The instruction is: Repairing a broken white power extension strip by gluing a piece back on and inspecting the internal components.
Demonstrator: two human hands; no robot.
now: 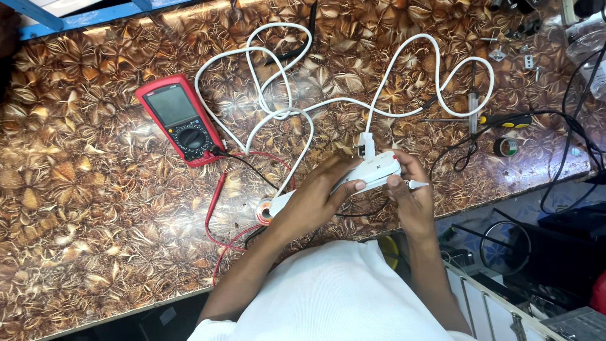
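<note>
Fingers of the left hand (319, 192) wrap over a white power strip (369, 173), thumb pressed along its near side; the right hand (410, 189) grips the strip's far end while pinching a small white-tipped tool (418, 184) between thumb and forefinger. The strip is held just above the table's near edge (505, 186), its white cord (278, 107) looping away across the patterned brown tabletop (76, 208). A red multimeter (180, 119) lies well apart to the left, its red and black leads (218, 196) trailing toward the hands. Broad bare tabletop extends leftward; a screwdriver (505, 120) and tape roll (505, 146) crowd the right.
</note>
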